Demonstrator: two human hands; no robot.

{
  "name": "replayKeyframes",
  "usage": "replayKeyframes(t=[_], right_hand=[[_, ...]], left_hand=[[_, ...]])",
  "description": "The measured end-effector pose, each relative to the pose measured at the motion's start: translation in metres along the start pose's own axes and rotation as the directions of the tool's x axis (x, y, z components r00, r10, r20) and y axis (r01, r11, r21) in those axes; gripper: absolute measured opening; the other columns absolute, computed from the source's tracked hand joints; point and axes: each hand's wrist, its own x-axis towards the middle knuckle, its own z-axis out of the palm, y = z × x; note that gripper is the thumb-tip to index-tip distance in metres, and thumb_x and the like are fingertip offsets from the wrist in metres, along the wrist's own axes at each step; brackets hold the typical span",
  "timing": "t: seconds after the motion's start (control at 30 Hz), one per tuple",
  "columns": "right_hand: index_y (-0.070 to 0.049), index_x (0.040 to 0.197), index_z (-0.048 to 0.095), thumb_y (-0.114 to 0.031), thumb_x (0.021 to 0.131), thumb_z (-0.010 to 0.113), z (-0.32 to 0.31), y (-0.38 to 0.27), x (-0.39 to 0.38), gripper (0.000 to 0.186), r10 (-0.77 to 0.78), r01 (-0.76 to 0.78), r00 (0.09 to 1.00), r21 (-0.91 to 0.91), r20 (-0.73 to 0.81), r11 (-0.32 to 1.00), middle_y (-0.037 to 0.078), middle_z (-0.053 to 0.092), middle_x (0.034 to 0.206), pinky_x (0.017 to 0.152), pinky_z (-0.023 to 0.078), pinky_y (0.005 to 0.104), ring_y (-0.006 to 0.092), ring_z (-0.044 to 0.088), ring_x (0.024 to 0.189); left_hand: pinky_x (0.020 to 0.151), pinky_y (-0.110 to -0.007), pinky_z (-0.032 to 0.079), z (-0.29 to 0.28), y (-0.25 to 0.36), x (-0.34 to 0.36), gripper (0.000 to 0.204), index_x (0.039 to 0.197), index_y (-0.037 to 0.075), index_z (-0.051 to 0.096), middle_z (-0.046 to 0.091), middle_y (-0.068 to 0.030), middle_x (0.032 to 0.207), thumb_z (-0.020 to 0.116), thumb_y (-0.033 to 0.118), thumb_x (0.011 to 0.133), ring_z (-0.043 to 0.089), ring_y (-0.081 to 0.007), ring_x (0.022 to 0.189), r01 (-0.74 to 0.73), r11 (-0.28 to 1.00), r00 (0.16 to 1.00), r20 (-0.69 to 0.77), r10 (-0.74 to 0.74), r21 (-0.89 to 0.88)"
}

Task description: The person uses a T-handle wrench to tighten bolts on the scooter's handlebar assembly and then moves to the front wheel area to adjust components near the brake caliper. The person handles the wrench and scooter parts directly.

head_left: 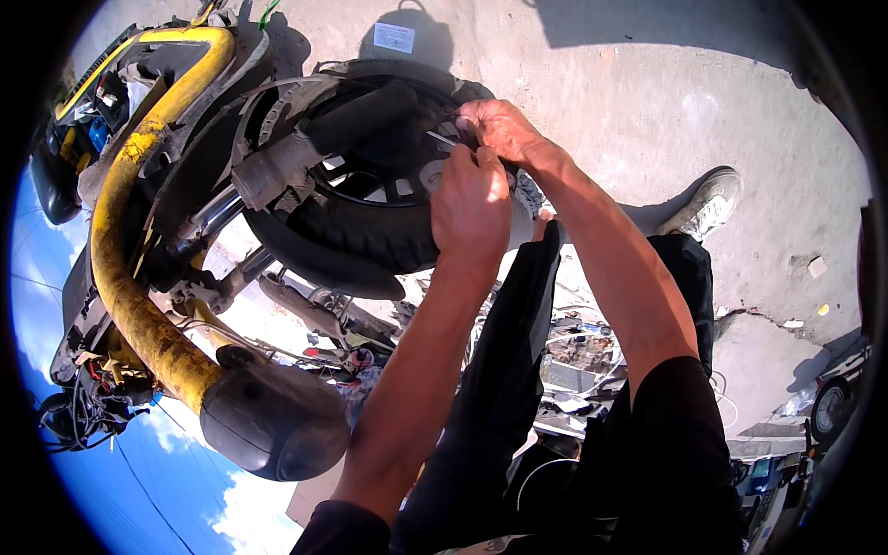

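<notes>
A motorcycle's front wheel with a black tyre [370, 231] and dark spoked rim is in front of me, beside its fork leg [277, 171]. My left hand [472, 205] is closed in a fist near the hub, and a thin metal rod [441, 138] sticks out from its thumb side. The rod's other end, inside the fist, is hidden. Just beyond it, my right hand [499, 128] has its fingers bent and pressed together at the wheel's far right side. What those fingers grip, if anything, cannot be made out.
A scuffed yellow tube [116, 222] with a black end piece [273, 421] curves along the left. Loose wires [102, 398] hang beyond it. A printed white card [394, 37] lies on the concrete. My shoe [708, 203] is at right; scattered parts [583, 356] lie below my arms.
</notes>
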Motion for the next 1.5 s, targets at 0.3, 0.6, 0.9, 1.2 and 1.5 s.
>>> replayKeyframes(t=[0.3,0.6,0.9,1.2,1.5], right_hand=[[-0.001,0.104,0.064,-0.013,0.098,0.065,-0.007,-0.011,-0.003,0.013,-0.019,0.019,1.000,-0.030,0.003,0.999,0.011,0.063,0.084,0.078,0.048,0.0366,0.0229,0.056,0.081],[-0.005,0.104,0.068,-0.017,0.097,0.062,-0.005,0.001,0.000,0.015,-0.037,0.037,0.999,-0.001,-0.010,0.999,0.016,0.069,0.098,0.084,0.051,0.0411,0.0299,0.064,0.093],[-0.001,0.104,0.064,-0.014,0.099,0.060,0.004,0.007,0.000,0.015,-0.065,0.064,0.994,-0.012,-0.082,0.998,0.012,0.067,0.097,0.085,0.050,0.0383,0.0264,0.063,0.094],[-0.006,0.104,0.066,-0.018,0.097,0.058,-0.003,0.001,0.006,0.016,-0.032,0.032,0.999,-0.011,0.023,0.999,0.017,0.070,0.101,0.084,0.052,0.0447,0.0371,0.065,0.096],[-0.006,0.100,0.067,-0.015,0.097,0.059,-0.003,0.004,0.005,0.012,0.032,-0.035,0.999,0.075,0.038,0.997,0.018,0.069,0.094,0.083,0.050,0.0404,0.0308,0.063,0.089]], left_hand=[[0.069,-0.045,0.056,0.004,-0.001,0.000,0.012,0.094,0.002,0.065,0.063,-0.0156,0.095,0.071,0.011,0.088,0.069,-0.0343,0.086,0.005,0.999,0.999,-0.036,-0.006,-0.044],[0.068,-0.047,0.055,0.005,-0.001,0.000,0.017,0.095,0.003,0.067,0.064,-0.0157,0.095,0.075,0.015,0.086,0.069,-0.0360,0.084,0.026,0.998,0.999,-0.043,-0.029,-0.058],[0.070,-0.047,0.056,0.004,0.000,0.000,0.018,0.093,0.003,0.066,0.064,-0.0161,0.095,0.077,0.016,0.086,0.069,-0.0370,0.083,0.036,0.997,0.999,-0.025,-0.037,-0.063],[0.070,-0.041,0.059,0.001,0.001,0.000,0.010,0.096,0.003,0.063,0.060,-0.0136,0.095,0.067,0.011,0.090,0.068,-0.0305,0.089,0.013,1.000,1.000,0.023,-0.013,0.005],[0.071,-0.045,0.056,0.004,0.000,0.000,0.015,0.093,0.002,0.065,0.063,-0.0160,0.095,0.073,0.013,0.088,0.068,-0.0350,0.088,0.029,0.998,1.000,-0.008,-0.030,-0.054]])
